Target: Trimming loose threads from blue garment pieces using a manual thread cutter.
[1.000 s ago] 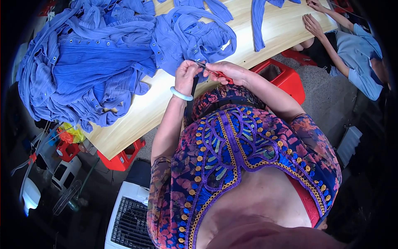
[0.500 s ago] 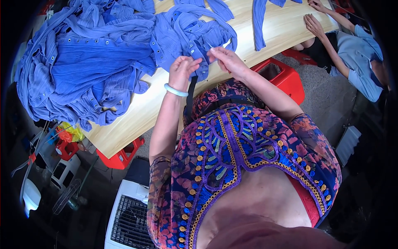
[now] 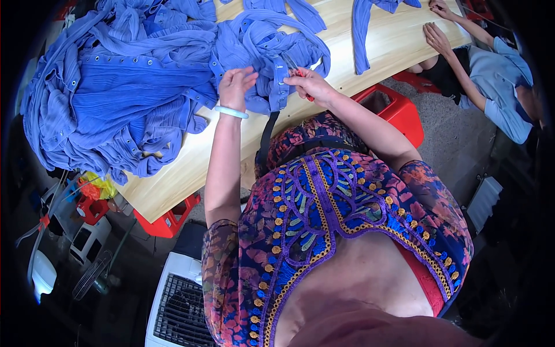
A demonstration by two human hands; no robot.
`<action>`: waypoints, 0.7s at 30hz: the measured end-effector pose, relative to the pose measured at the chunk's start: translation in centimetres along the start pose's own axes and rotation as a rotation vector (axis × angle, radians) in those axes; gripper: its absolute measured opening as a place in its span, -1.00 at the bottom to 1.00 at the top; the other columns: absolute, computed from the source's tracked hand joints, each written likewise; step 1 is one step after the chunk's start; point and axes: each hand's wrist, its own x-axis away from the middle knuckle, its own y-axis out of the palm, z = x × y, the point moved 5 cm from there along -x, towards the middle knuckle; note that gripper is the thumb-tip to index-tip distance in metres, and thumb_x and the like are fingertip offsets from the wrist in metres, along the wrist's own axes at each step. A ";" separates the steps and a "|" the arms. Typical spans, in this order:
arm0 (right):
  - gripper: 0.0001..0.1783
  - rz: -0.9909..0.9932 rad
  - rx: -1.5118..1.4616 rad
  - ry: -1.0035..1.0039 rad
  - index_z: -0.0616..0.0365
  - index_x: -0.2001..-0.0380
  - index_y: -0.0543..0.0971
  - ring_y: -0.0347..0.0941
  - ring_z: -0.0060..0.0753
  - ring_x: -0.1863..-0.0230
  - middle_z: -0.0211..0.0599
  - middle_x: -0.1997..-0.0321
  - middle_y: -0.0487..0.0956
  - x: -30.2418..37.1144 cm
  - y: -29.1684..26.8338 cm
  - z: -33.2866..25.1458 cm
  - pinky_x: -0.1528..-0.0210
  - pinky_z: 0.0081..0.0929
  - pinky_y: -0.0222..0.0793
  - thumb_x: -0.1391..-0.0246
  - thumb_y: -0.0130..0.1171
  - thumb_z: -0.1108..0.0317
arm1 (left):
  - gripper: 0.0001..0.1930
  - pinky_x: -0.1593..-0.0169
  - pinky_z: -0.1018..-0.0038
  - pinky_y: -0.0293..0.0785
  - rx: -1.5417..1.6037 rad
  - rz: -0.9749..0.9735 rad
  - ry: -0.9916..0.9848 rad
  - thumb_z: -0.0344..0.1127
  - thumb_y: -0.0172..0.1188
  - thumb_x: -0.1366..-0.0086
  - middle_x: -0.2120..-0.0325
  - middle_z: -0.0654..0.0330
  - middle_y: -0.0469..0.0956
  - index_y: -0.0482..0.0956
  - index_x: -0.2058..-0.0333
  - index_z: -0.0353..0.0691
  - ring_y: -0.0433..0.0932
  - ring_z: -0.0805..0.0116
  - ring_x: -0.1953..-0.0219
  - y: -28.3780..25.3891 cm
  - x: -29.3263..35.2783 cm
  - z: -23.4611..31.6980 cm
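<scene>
My left hand (image 3: 234, 87) hovers above the near part of the blue garment, fingers apart and holding nothing I can see. In my right hand (image 3: 312, 85) is a small pair of red-handled scissors (image 3: 298, 72), partly hidden by the fingers. Its fingertips touch the edge of a blue buttonhole band (image 3: 279, 81) on the garment (image 3: 248, 37). The band lies between my hands, close to the table's near edge. A black strap (image 3: 266, 136) hangs below it, over that edge.
A large heap of blue ribbed garments (image 3: 139, 87) covers the left of the wooden table (image 3: 341, 69). Red stools (image 3: 399, 115) stand beneath its near side. At the far right a person's hands (image 3: 437, 38) rest on the table. A white slatted machine (image 3: 179, 301) stands at lower left.
My left hand has moved left, away from the right hand, and its fingers have spread. The right hand has shifted slightly and turned, showing the red-handled scissors against the buttonhole band.
</scene>
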 end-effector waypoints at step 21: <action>-0.78 -0.041 0.361 -0.166 0.12 0.39 0.39 0.07 -0.80 0.73 -0.59 0.59 0.32 -0.1 0.4 1.6 0.73 -0.76 -0.04 0.16 0.13 0.35 | -0.84 0.59 0.72 0.22 -0.403 -0.066 -0.286 -0.37 0.15 0.02 0.63 0.33 0.43 0.50 0.42 -0.28 0.31 0.63 0.66 1.4 2.6 -4.8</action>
